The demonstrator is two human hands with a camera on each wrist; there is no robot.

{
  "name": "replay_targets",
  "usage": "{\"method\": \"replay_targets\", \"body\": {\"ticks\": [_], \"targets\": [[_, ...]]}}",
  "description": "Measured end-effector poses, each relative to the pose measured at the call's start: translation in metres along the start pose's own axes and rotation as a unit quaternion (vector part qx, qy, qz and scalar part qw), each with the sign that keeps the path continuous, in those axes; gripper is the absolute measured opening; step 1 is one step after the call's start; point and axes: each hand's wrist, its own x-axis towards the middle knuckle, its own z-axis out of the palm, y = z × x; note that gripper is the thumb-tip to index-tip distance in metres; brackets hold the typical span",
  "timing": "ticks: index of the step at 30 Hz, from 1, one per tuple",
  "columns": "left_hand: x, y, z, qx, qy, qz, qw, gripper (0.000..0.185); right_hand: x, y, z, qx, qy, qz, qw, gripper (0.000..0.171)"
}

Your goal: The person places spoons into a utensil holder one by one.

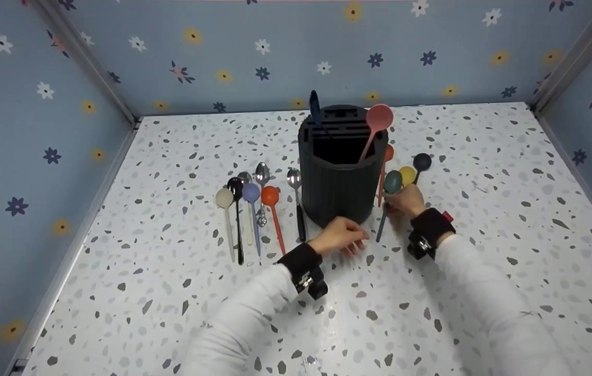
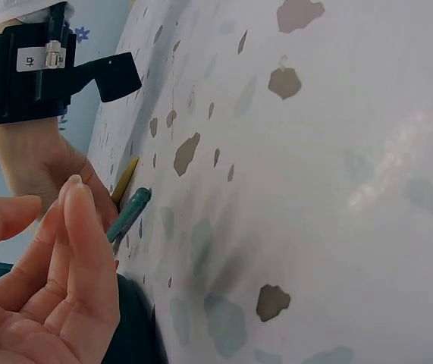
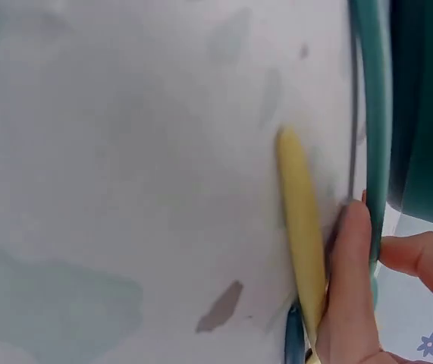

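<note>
Green spoon (image 1: 393, 181) pinched by right hand (image 1: 406, 201), between black holder (image 1: 340, 193) and right edge of table (image 1: 531, 209) | left hand (image 1: 339, 235) held empty, fingers relaxed | pick-up apparently underway; lift clear of yellow spoon (image 1: 407, 175) seemingly required

The right hand (image 1: 405, 201) pinches a green spoon (image 1: 393, 181) by its handle, bowl toward the table's (image 1: 505, 177) far edge, just right of a dark holder (image 1: 339, 194). The holder stands upright toward that edge, a pink spoon (image 1: 379, 118) and a dark blue spoon (image 1: 315, 107) sticking up from it. The left hand (image 1: 341, 235), fingers bent, is by its base.
</note>
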Motion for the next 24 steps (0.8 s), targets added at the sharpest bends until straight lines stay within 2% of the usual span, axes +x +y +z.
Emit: {"method": "replay_targets", "body": {"ticks": [4,8,15,18,24], "targets": [[0.002,-0.002,0.002,-0.009,0.004,-0.004,0.9999,0.02,-0.005,-0.001,-0.005,0.081,-0.049,0.036,0.995,0.009],[0.002,-0.001,0.004,-0.02,0.009,-0.015,0.9996,0.02,-0.012,-0.001,-0.008,0.146,-0.084,0.076,0.983,0.011],[0.005,-0.002,0.008,-0.041,0.016,-0.016,0.9989,0.019,-0.025,-0.001,-0.009,0.203,-0.134,0.08,0.967,0.012],[0.007,-0.004,0.011,-0.061,0.022,-0.014,0.9978,0.02,-0.03,-0.002,-0.007,0.225,-0.142,0.087,0.96,0.012],[0.008,-0.005,0.015,-0.093,0.038,-0.011,0.9949,0.02,-0.041,-0.003,-0.004,0.228,-0.147,0.09,0.958,0.017]]}}
